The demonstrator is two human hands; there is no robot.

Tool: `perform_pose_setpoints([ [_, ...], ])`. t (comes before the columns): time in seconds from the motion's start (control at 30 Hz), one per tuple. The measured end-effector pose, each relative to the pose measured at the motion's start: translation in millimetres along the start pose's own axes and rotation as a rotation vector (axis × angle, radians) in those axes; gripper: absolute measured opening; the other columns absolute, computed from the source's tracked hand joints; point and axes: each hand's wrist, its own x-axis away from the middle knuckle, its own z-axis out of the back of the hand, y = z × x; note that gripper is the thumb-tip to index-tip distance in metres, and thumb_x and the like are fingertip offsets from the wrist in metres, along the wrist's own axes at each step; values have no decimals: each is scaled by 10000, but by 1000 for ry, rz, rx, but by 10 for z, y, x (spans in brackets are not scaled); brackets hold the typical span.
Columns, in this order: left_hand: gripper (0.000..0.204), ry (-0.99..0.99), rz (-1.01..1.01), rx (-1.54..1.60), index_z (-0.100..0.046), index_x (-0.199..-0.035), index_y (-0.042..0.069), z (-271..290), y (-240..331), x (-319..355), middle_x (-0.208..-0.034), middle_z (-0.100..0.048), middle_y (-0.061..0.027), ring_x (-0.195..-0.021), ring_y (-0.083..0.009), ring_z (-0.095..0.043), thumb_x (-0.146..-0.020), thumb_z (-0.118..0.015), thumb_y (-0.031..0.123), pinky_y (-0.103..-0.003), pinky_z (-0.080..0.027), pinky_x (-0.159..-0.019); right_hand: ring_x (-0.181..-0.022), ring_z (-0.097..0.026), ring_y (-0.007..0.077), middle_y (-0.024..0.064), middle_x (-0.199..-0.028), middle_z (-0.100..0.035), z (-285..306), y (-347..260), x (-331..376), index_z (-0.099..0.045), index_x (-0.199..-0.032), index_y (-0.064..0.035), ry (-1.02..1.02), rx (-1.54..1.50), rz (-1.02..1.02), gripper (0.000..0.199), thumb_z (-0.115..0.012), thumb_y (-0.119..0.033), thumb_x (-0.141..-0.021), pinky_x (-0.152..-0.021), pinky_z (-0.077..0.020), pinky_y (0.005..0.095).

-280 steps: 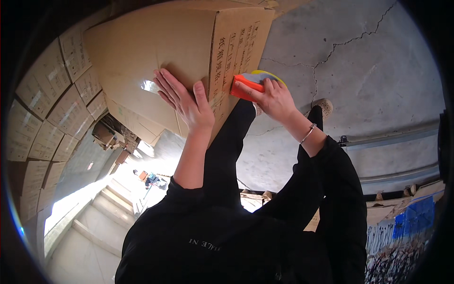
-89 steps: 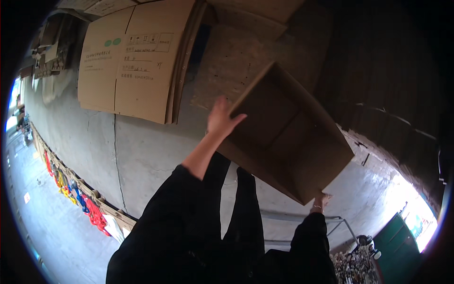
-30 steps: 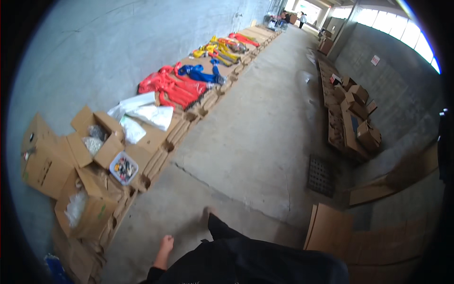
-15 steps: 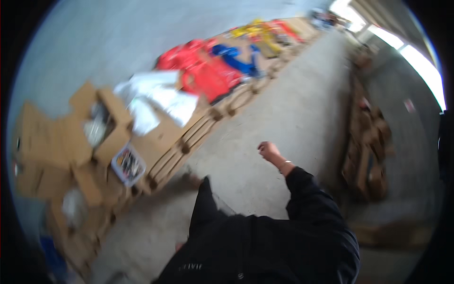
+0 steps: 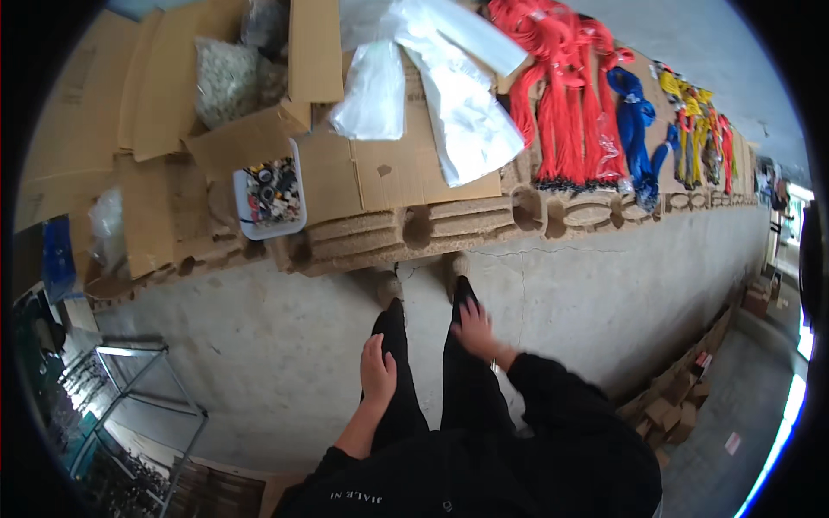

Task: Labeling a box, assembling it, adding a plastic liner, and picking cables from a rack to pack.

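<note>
My left hand (image 5: 377, 373) hovers in front of my left leg, fingers extended and loosely bent, with nothing visible in it. Over my right leg is my right hand (image 5: 474, 330), its fingers apart and holding nothing. Ahead of my feet, a white plastic tub (image 5: 298, 217) of small mixed parts sits at the edge of a moulded brown pallet (image 5: 345, 246). Clear plastic bags (image 5: 371, 91) and white plastic sheeting (image 5: 466, 125) lie on flattened cardboard beside it. Further right are bundles of red cords (image 5: 566, 121) and blue cords (image 5: 635, 129).
Open cardboard boxes (image 5: 315, 52) stand at the left, one beside a bag of pale pieces (image 5: 226, 82). Yellow bundles (image 5: 688, 112) lie farther right. A metal frame (image 5: 129, 350) stands at lower left. Small cartons (image 5: 673, 406) are piled at lower right on the concrete floor (image 5: 259, 345).
My view has turned to face the pallet row squarely, and the tub and cords appear nearer. My left hand has come into view; my right hand has lowered over my leg.
</note>
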Motion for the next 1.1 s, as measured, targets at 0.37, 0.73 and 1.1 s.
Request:
perform_pose_setpoints([
  [0.37,430,-275,637,926,-409,-1376,31,-2052,371,-895,-1176,-578,-138,-996,-180,-622,-960,-519,44,-287,-478,-896,-1383,-282,410,241,-1488,-314,1352,1417,-5252,-357,-1410,13,837,-452,-698,647,-590,-323,-908,-1080,-322,501],
  [0.73,270,-259,633,596,-595,-1178,19,-2406,412,-696,-947,-668,-106,-847,-187,-650,-940,-582,146,-300,-528,-762,-827,-655,373,180,-847,-677,2625,1310,-4132,-635,-875,-75,556,14,-251,448,-719,-505,-782,-724,-508,465],
  [1.1,380,39,246,376,-537,-1259,38,-829,1246,-797,-1078,-648,-177,-939,-283,-661,-922,-588,207,-390,-520,-776,-482,-481,160,77,-521,-513,6667,-406,-1529,-684,-728,-4,678,-123,439,417,-626,-374,-911,-507,-401,330],
])
